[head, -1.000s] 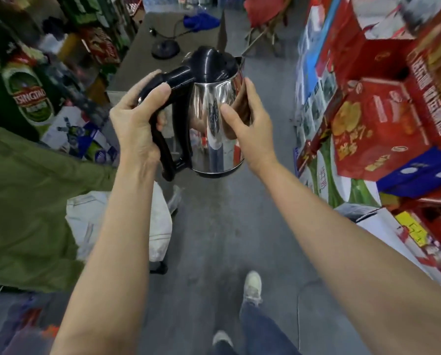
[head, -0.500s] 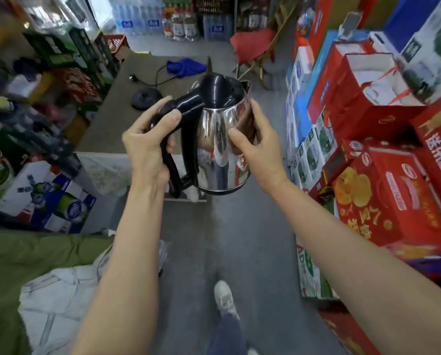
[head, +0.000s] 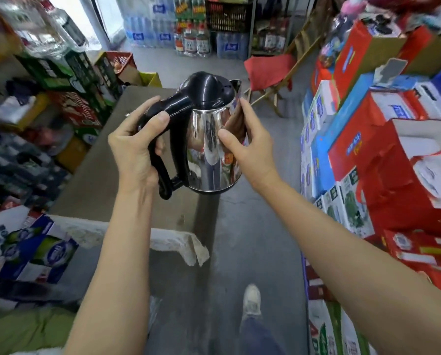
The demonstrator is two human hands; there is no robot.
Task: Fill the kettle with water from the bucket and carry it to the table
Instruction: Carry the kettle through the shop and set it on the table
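Observation:
A shiny steel kettle (head: 209, 149) with a black lid and black handle is held upright in front of me, above the near end of the grey table (head: 96, 180). My left hand (head: 137, 147) is wrapped around the black handle. My right hand (head: 242, 147) is pressed flat against the kettle's right side, thumb across the front. The lid is closed. No bucket is in view.
Red and blue boxes (head: 383, 149) are stacked along the right. Crates and drink cartons (head: 68, 80) line the left. A folding chair with red cloth (head: 270, 70) stands beyond the table. The grey floor aisle (head: 252, 226) runs between table and boxes; my shoe (head: 251, 299) is on it.
I have walked forward along the aisle and the table has come closer, now lying under the kettle. Both hands keep the same hold on the kettle.

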